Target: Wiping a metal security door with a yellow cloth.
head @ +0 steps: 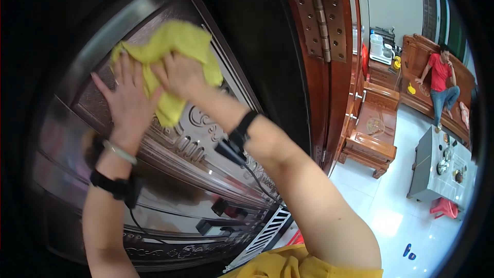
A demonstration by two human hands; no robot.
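Observation:
A yellow cloth (185, 44) lies spread and bunched against a dark, carved metal door panel (200, 123). My right hand (179, 73) grips the cloth near its middle, fingers curled into it and slightly blurred. My left hand (129, 92) rests with fingers spread, its fingertips on the cloth's left edge and the thumb side beside the hanging part of the cloth. Both wrists carry black straps with small devices and cables; a pale bangle (120, 152) circles the left wrist.
A reddish wooden door frame with a metal hinge (324, 27) stands at right. Beyond are a wooden armchair (374, 123), a grey table (428, 170) bearing tea ware, a red stool (444, 207), slippers (407, 250) and a seated person (440, 73). A white slatted gate (266, 235) is below.

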